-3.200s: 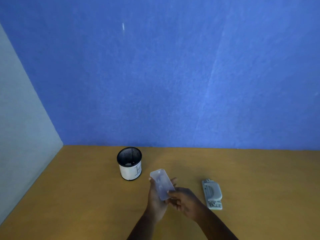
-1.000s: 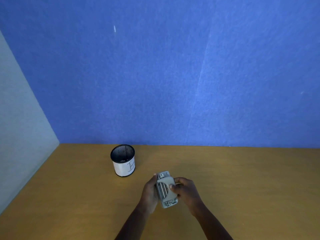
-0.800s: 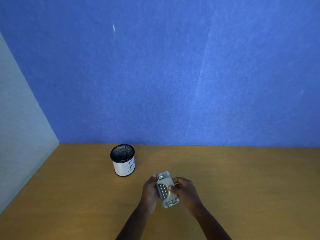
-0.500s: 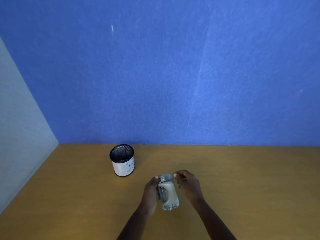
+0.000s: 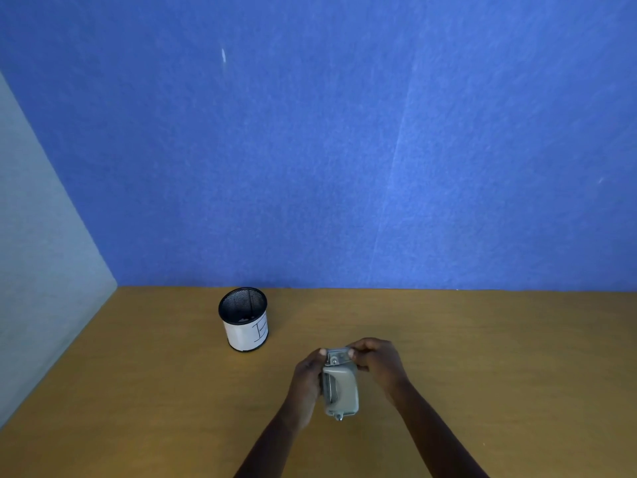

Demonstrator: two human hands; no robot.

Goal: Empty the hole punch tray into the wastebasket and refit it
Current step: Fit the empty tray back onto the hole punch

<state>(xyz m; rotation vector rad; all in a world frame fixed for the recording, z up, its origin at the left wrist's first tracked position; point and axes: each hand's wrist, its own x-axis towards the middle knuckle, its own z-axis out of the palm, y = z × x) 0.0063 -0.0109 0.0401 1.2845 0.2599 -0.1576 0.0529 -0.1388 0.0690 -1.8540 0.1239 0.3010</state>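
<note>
both hands grip the small grey metal-and-plastic hole punch [image 5: 339,388] above the brown wooden table [image 5: 482,357]: left hand [image 5: 306,381] on its side, right hand [image 5: 377,360] pinching the far end. it looks rigid and compact, best held by its sides; the tray seems fitted, though that's unclear. the black mesh wastebasket [image 5: 244,319] stands nearby.

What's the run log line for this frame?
phase: refit tray | hole punch: held over table | left hand: grips side | right hand: at far end | wastebasket: upright, far-left

Both forearms reach forward; the left hand [image 5: 306,381] and right hand [image 5: 378,361] are curled, fingers closed, facing each other.
</note>
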